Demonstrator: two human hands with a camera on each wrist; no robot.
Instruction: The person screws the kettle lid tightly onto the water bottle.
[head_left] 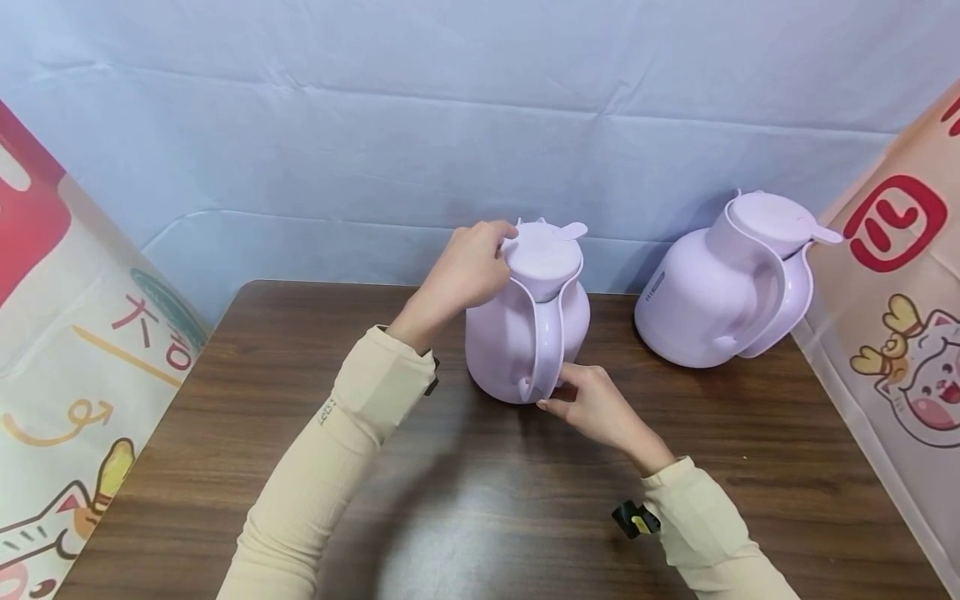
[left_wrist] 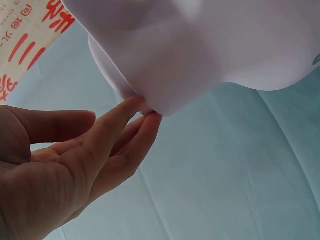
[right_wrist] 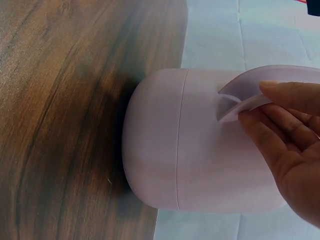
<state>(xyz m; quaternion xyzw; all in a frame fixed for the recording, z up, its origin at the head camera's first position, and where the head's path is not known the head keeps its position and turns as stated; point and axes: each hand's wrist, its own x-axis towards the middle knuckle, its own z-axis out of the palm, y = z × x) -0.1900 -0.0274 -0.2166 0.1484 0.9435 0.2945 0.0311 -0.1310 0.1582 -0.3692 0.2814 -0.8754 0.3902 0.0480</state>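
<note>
A pale purple thermos jug (head_left: 491,350) stands upright on the table, its handle (head_left: 548,342) facing me and its lid (head_left: 543,252) in place. My left hand (head_left: 472,262) is at the top left of the jug. In the left wrist view, the fingertips (left_wrist: 153,119) touch the edge of the jug's top, while the thumb (left_wrist: 65,125) stays apart from it. Low on the handle, my right hand (head_left: 598,402) pinches it between thumb and fingers. The right wrist view shows this pinch near the handle's bottom end, beside the jug's body (right_wrist: 150,145).
A second purple thermos jug (head_left: 690,300) stands to the right, near the table's back edge. Behind the dark wooden table (head_left: 300,350) hangs a pale blue cloth (head_left: 375,150). Printed sheets with cartoon drawings flank the table on the left (head_left: 60,400) and right (head_left: 907,350).
</note>
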